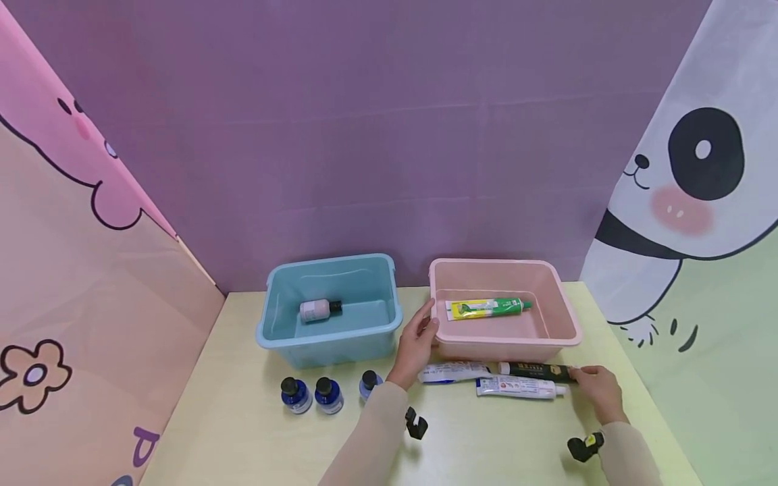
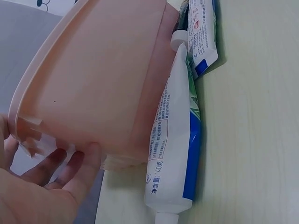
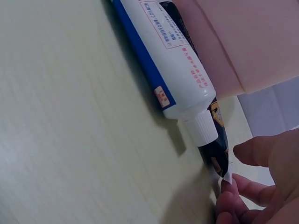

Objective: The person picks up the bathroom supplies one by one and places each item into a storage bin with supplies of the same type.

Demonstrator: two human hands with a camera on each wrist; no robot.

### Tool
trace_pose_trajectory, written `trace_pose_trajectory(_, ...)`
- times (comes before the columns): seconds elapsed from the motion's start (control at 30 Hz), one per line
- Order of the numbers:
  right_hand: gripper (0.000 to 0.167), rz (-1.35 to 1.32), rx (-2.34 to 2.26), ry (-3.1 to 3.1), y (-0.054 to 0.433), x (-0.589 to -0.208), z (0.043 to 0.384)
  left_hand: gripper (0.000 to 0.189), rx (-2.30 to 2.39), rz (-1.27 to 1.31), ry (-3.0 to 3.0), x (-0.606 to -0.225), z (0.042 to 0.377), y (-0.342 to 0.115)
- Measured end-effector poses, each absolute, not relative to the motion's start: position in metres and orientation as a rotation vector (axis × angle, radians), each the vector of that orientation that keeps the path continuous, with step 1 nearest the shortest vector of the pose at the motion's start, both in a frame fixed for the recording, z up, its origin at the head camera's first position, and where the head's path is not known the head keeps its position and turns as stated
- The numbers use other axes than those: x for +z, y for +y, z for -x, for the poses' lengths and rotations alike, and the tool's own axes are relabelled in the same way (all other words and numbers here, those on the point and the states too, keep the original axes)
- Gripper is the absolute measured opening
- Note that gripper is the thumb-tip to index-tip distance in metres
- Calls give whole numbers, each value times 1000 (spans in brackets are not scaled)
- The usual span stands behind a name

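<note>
My left hand [image 1: 415, 344] holds the left rim of a pink bin [image 1: 562, 324], fingertips against its outer wall. A white and blue toothpaste tube [image 2: 170, 135] lies beside that hand, along the front of the bin. To the right, the fingertips of my right hand [image 1: 600, 391] touch the flat end of a black toothpaste tube [image 1: 535, 370]; the thumb stands apart from it in the right wrist view. Another white and blue tube [image 3: 163, 51] lies just in front, its cap overlapping the black one in that view. Inside the pink bin rests a green and yellow tube [image 1: 489, 308].
A light blue bin [image 1: 340, 344] stands left of the pink one, with a pale pink bottle [image 1: 314, 310] lying in it. Blue bottles with black caps, [image 1: 296, 398] among them, stand in front of it. A purple backdrop [image 1: 389, 148] rises behind the table [image 1: 243, 439].
</note>
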State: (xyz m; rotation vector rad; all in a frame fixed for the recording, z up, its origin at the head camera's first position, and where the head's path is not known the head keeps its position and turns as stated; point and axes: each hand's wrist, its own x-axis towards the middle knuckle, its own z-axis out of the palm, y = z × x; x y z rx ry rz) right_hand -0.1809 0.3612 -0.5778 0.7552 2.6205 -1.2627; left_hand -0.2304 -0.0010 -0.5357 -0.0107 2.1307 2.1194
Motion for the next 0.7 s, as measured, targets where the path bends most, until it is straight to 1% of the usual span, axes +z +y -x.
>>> trace_pose_trajectory(0.13,53,-796,-1297,2588,360,-578,182,48,2112,8,2126,-535,230,-1)
trace_pose_trajectory(0.37,41,-809,-1309,2601,356,-574,181,47,2101,14,2131,-534,230,-1)
trace_pose_trajectory(0.7,39,-739,-1259,2618,360,-570,180,48,2091,-10,2152,-537,229,-1)
